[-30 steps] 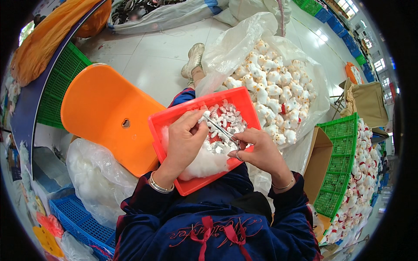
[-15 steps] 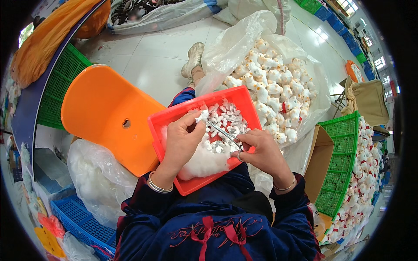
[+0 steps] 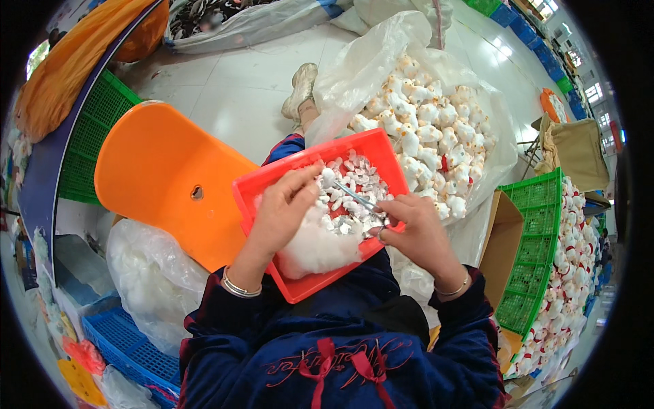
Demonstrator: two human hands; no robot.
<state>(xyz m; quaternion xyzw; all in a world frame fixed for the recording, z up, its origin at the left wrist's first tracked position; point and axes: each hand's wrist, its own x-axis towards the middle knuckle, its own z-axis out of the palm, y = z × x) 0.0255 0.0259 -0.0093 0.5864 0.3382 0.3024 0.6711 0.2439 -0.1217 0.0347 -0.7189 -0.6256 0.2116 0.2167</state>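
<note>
A red plastic tray [image 3: 297, 291] rests on my lap, holding many small white pieces [image 3: 357, 174] and a clump of fluffy white stuffing [image 3: 317, 249]. My right hand [image 3: 417, 235] grips metal forceps [image 3: 357, 197] by their finger loops, and their tips point up and left over the pieces. Over the tray's left part is my left hand [image 3: 283, 208], its thumb and fingers stretched out and apart. Its fingertips reach the edge of the pile, beside a small white piece [image 3: 327, 177] near the forceps' tips.
Beyond the tray, a clear plastic bag [image 3: 371, 58] holds many small white plush toys [image 3: 429, 133]. An orange chair [image 3: 160, 177] stands at the left, with a bag of white stuffing [image 3: 153, 276] below it. To the right are a cardboard box [image 3: 502, 235] and a green crate [image 3: 531, 245].
My left hand has opened from its pinch on a small white piece and lowered toward the pile. The forceps have shifted slightly right, away from my left fingers.
</note>
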